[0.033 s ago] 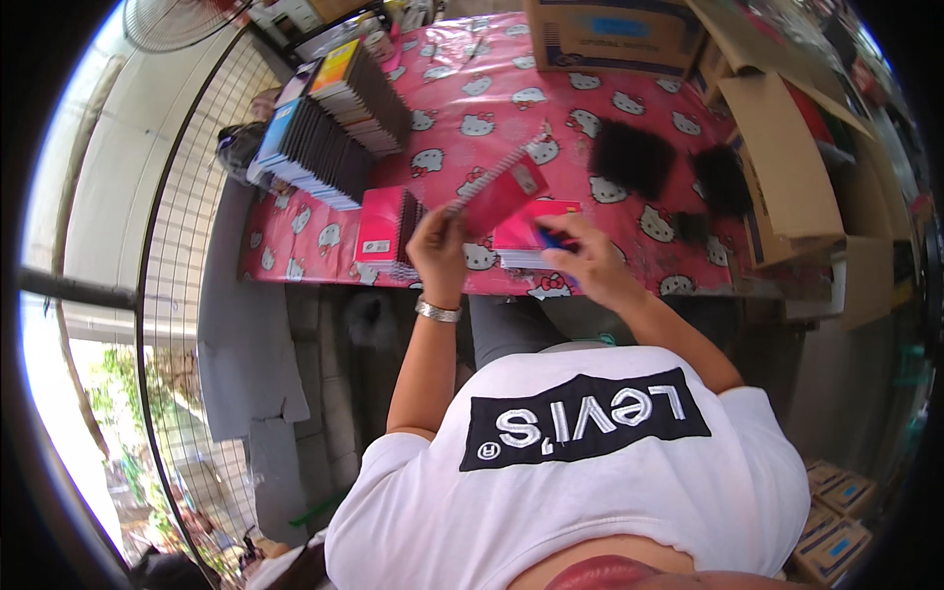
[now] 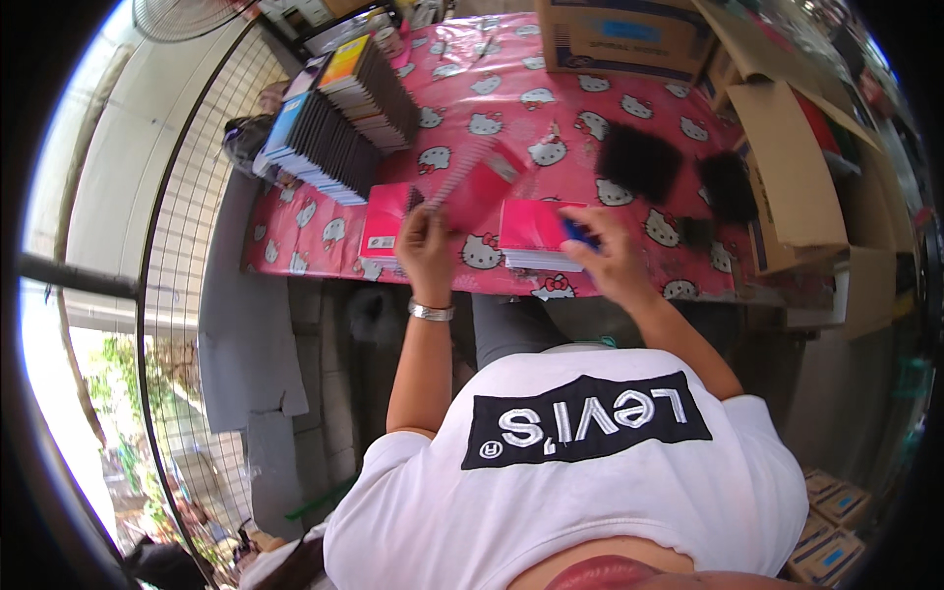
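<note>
My left hand (image 2: pixel 426 239) is closed on the lower left corner of a red-pink spiral notebook (image 2: pixel 487 189), which is held tilted above the table and blurred by motion. Just to its left is a stack of pink spiral notebooks (image 2: pixel 385 221), partly behind that hand. My right hand (image 2: pixel 610 251) pinches a small dark blue object (image 2: pixel 580 234), too blurred to name. It hovers at the right edge of another stack of pink notebooks (image 2: pixel 536 224), lying in front of me.
Tall rows of spiral notebooks, blue (image 2: pixel 315 147) and yellow-orange (image 2: pixel 369 88), stand at the back left. Black spiral bundles (image 2: pixel 639 162) lie to the right. A cardboard box (image 2: pixel 624 44) stands at the back, an open carton (image 2: pixel 792 177) at the right. Wire mesh (image 2: pixel 187 295) runs along the left.
My left hand and its notebook have shifted left, toward the left stack. My right hand has moved a little to the right, uncovering more of the middle stack.
</note>
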The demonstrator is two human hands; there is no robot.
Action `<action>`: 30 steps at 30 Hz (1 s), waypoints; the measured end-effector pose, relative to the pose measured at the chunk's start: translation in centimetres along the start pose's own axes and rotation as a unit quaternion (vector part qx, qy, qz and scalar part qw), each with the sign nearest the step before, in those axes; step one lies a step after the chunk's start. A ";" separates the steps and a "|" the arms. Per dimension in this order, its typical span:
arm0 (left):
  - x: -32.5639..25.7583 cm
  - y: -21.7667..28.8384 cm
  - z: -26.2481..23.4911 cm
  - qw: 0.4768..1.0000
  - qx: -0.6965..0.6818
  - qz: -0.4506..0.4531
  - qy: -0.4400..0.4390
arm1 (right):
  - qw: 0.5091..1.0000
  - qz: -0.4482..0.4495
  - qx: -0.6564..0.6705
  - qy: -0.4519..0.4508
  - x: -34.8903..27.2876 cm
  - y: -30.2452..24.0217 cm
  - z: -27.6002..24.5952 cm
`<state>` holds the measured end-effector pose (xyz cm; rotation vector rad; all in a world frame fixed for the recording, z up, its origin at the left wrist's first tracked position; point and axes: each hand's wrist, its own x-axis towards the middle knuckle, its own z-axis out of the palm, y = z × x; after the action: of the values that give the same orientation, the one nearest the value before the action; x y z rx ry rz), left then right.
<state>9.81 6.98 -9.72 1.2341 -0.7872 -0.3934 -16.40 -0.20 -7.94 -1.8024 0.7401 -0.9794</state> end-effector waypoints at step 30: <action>-2.2 3.3 6.5 0.743 0.424 0.334 -0.396 | 0.839 0.397 -0.322 0.189 8.7 22.7 -13.8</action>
<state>3.19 5.03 -6.52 1.4763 -2.2543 0.1089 -25.59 -22.13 -22.64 -1.5458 2.0624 -0.5230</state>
